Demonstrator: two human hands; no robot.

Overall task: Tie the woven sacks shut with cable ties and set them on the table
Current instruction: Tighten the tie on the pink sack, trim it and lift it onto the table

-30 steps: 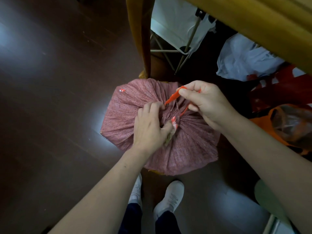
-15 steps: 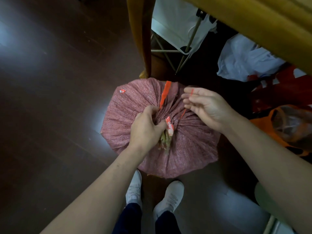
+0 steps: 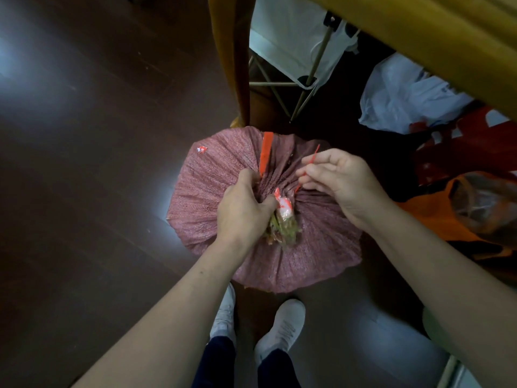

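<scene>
Woven sack [image 3: 212, 197] neck gripped by left hand [image 3: 243, 208] fingers, right hand [image 3: 344, 183] fingers pinching cable tie [image 3: 314, 156]; label [image 3: 202, 149] unreadable.

No text can be read. The small red-and-white tag [image 3: 202, 149] on the sack [image 3: 212, 191] is too blurred, and the white marks on the red bag [image 3: 447, 161] are illegible.

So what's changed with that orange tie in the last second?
The right hand let go of the wide orange strap, which dropped flat onto the sack, pointing away; it now holds only the thin red tail. The left hand still grips the gathered neck.
</scene>
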